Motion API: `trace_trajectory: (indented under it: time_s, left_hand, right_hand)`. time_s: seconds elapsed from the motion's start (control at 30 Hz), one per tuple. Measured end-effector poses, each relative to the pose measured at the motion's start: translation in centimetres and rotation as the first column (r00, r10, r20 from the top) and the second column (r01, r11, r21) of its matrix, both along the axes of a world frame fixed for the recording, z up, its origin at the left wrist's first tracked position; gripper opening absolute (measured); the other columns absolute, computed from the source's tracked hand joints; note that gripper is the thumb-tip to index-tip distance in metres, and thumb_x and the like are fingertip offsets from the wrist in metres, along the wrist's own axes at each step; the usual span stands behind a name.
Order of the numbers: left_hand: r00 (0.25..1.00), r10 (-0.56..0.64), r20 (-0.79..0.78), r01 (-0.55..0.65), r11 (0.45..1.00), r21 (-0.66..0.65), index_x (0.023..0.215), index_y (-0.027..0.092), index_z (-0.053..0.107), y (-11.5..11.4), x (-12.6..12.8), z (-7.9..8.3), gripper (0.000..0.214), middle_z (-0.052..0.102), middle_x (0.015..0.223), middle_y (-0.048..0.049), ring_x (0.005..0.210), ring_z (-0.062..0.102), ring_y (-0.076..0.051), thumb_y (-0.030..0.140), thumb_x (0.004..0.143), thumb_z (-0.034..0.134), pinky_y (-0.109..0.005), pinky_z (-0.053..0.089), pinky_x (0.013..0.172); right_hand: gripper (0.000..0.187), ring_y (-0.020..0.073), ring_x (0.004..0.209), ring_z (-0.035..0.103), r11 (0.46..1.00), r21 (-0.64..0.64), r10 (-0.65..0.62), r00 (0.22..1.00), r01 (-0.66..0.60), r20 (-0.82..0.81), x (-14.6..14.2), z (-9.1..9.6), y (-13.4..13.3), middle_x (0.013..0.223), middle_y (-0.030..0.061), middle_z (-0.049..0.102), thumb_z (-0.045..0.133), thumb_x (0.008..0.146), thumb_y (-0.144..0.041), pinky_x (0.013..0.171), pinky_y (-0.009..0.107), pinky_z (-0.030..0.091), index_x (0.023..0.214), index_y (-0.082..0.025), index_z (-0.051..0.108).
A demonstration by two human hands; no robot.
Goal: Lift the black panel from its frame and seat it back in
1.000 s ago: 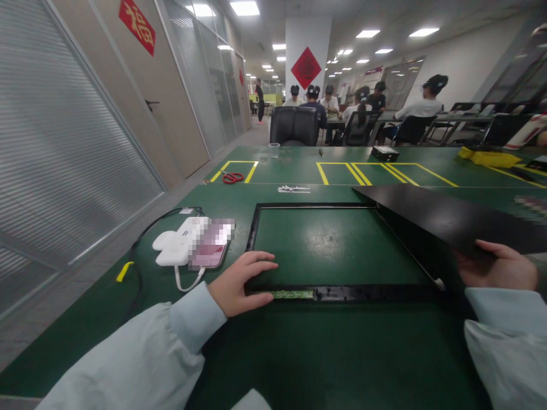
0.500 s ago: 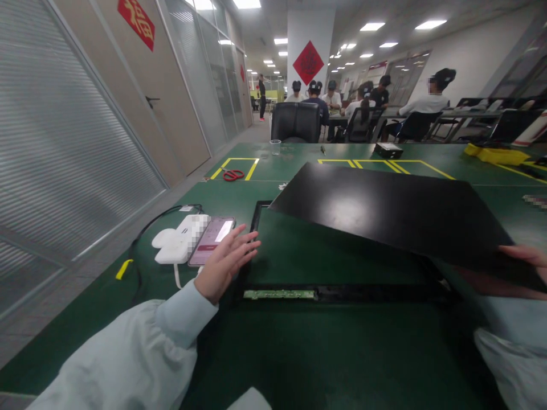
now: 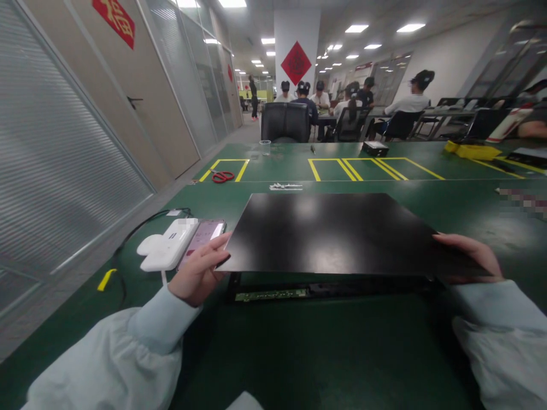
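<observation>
A glossy black flat panel (image 3: pixel 333 233), probably a display panel, hangs level just above a thin black frame (image 3: pixel 367 287) on the green table. My left hand (image 3: pixel 200 270) grips its left edge, thumb on top and fingers beneath. On the right side, my right hand (image 3: pixel 472 256) holds the panel's edge in the same way. Most of the frame is hidden under the panel; its near bar shows, with a green circuit strip (image 3: pixel 271 295) along the left part.
Left of the panel lie a phone (image 3: pixel 203 239) and a white device (image 3: pixel 168 247) with a cable. Beyond are red-handled scissors (image 3: pixel 223 176), small white pieces (image 3: pixel 285 187), a plastic cup (image 3: pixel 265 147), a black box (image 3: pixel 375 148) and a yellow item (image 3: pixel 472 151). Several people sit farther back.
My left hand has closed on the panel's left edge. The panel has come down and leftward from a tilt to roughly level over the frame, with my right hand still holding it.
</observation>
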State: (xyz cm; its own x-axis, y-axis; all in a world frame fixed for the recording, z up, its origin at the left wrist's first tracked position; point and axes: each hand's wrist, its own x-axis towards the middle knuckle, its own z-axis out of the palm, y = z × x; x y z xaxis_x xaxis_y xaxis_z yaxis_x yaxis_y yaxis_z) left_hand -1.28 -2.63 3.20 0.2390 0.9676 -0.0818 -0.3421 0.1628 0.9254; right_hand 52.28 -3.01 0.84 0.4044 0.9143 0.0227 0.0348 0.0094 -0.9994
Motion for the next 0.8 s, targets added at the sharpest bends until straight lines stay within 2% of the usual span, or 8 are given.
trace_trajectory:
  time_s: [0.07,0.13,0.23,0.37,0.53,0.63,0.8]
  left_hand:
    - [0.999,0.038,-0.016,-0.037,0.998,0.048,0.124,0.016,0.084,0.0,0.0,0.2,0.052,0.088,0.117,-0.0123,0.105,0.083,-0.032,0.028,0.074,0.095,-0.028,0.066,0.075]
    - [0.997,0.075,-0.023,-0.073,0.993,0.092,0.126,0.017,0.084,0.0,-0.1,0.5,0.056,0.088,0.117,-0.0117,0.107,0.083,-0.035,0.029,0.073,0.095,-0.031,0.067,0.077]
    - [0.992,0.124,-0.013,-0.121,0.985,0.126,0.127,0.022,0.084,-0.2,-0.1,0.9,0.058,0.087,0.120,-0.0095,0.113,0.081,-0.038,0.031,0.070,0.094,-0.036,0.068,0.084]
    - [0.983,0.183,-0.026,-0.179,0.976,0.128,0.121,0.025,0.086,-0.3,-0.2,1.1,0.052,0.088,0.120,-0.0075,0.119,0.079,-0.039,0.030,0.070,0.093,-0.041,0.068,0.091]
    - [0.975,0.219,-0.044,-0.211,0.967,0.140,0.120,0.023,0.086,-0.2,-0.3,1.1,0.051,0.087,0.121,-0.0084,0.121,0.078,-0.040,0.030,0.069,0.092,-0.039,0.068,0.088]
    - [0.975,0.221,-0.030,-0.215,0.968,0.128,0.118,0.022,0.086,-0.2,-0.1,0.9,0.054,0.088,0.121,-0.0093,0.117,0.080,-0.039,0.029,0.065,0.096,-0.037,0.069,0.086]
    - [0.971,0.235,-0.035,-0.232,0.970,0.074,0.113,0.022,0.087,-0.3,0.6,0.6,0.056,0.089,0.117,-0.0087,0.110,0.083,-0.036,0.028,0.059,0.102,-0.029,0.068,0.075]
  right_hand:
    - [0.004,0.0365,0.090,0.082,0.990,-0.125,0.052,0.996,-0.060,-0.070,-0.7,1.0,0.5,0.085,0.0068,0.084,0.077,0.068,-0.037,0.077,0.051,0.070,0.071,-0.033,0.078]
    - [0.020,0.0362,0.097,0.083,0.976,-0.189,0.081,0.988,-0.105,-0.131,-1.3,1.7,0.7,0.096,0.0089,0.086,0.070,0.072,-0.038,0.080,0.050,0.069,0.085,-0.031,0.083]
    - [0.037,0.0309,0.099,0.082,0.980,-0.170,0.075,0.983,-0.104,-0.168,-2.2,2.2,0.7,0.102,0.0097,0.086,0.067,0.072,-0.031,0.082,0.043,0.068,0.105,-0.029,0.084]
    - [0.044,0.0261,0.091,0.081,0.987,-0.160,-0.025,0.969,-0.015,-0.245,-3.3,2.5,0.6,0.093,0.0085,0.085,0.069,0.066,-0.023,0.077,0.036,0.065,0.108,-0.030,0.078]
    - [0.048,0.0239,0.088,0.079,0.978,-0.205,-0.024,0.973,-0.024,-0.231,-3.6,2.6,0.5,0.097,0.0100,0.086,0.071,0.070,-0.026,0.073,0.032,0.062,0.117,-0.028,0.074]
    - [0.051,0.0201,0.084,0.076,0.976,-0.215,0.004,0.980,-0.047,-0.197,-3.6,2.4,0.6,0.096,0.0068,0.086,0.077,0.067,-0.025,0.069,0.026,0.058,0.118,-0.029,0.073]
    - [0.052,0.0153,0.066,0.061,0.975,-0.223,-0.013,0.999,0.003,-0.046,-3.1,1.6,1.1,0.085,0.0065,0.085,0.081,0.063,-0.031,0.059,0.023,0.049,0.115,-0.027,0.075]
